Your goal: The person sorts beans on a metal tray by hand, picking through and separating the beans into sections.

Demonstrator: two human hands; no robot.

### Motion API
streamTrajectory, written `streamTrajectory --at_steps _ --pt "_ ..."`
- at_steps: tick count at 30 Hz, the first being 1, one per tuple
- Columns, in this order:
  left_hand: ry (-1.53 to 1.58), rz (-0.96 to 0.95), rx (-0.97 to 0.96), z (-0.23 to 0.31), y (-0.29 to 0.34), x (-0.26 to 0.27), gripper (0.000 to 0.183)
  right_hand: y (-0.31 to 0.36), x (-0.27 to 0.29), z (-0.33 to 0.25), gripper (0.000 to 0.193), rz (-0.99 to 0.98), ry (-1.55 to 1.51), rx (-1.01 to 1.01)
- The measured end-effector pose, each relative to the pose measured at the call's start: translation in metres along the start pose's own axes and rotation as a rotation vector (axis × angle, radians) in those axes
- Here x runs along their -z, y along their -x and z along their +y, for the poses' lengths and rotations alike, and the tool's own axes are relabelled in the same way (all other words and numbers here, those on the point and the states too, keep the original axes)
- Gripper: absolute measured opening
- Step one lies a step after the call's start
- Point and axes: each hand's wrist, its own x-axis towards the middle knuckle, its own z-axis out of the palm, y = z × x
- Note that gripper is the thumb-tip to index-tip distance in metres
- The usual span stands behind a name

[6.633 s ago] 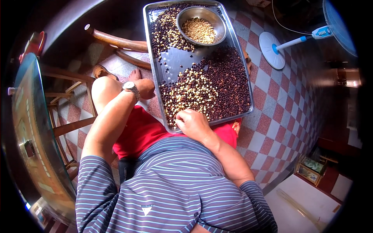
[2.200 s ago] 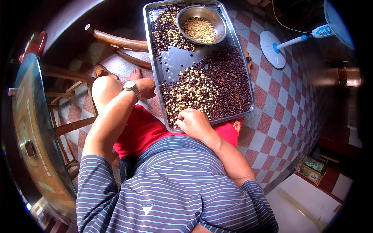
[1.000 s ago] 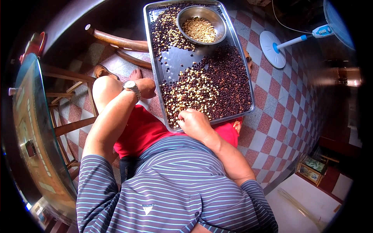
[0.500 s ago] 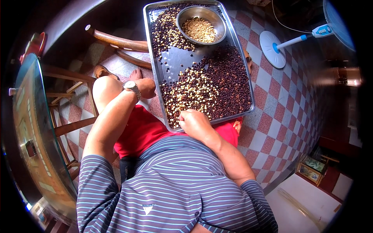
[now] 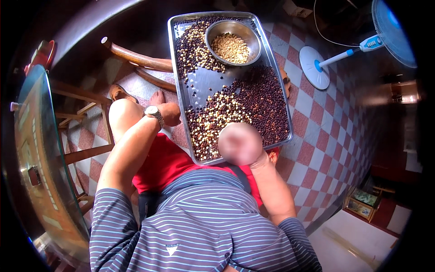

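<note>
Rested a metal tray [image 5: 181, 97] across the lap, spread with dark and pale beans [image 5: 240, 106], a steel bowl [image 5: 233, 41] of pale ones at its 12 o'clock end. Judged the beans small, hard, light and apt to roll, best pinched singly at the fingertips; tray stiff, best gripped by its rim. Held the rim at 9 o'clock with the left hand [image 5: 170, 113], fingers curled shut on the edge. Hovered the right hand [image 5: 240, 143] over the 6 o'clock end, blurred, grip impossible to tell. Compared with a moment earlier, lifted that hand slightly higher over the pale beans; tray and bowl unmoved
</note>
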Motion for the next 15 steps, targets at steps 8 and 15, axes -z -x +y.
streamTrajectory --at_steps 8,15 --pt "0.021 0.061 -0.005 0.015 0.013 0.016 0.068 -0.01 0.031 0.023 0.026 0.429 -0.268 -0.055" --pt "0.047 0.167 -0.046 0.038 0.044 0.042 0.048 -0.057 -0.042 -0.104 0.046 0.435 0.019 0.342"
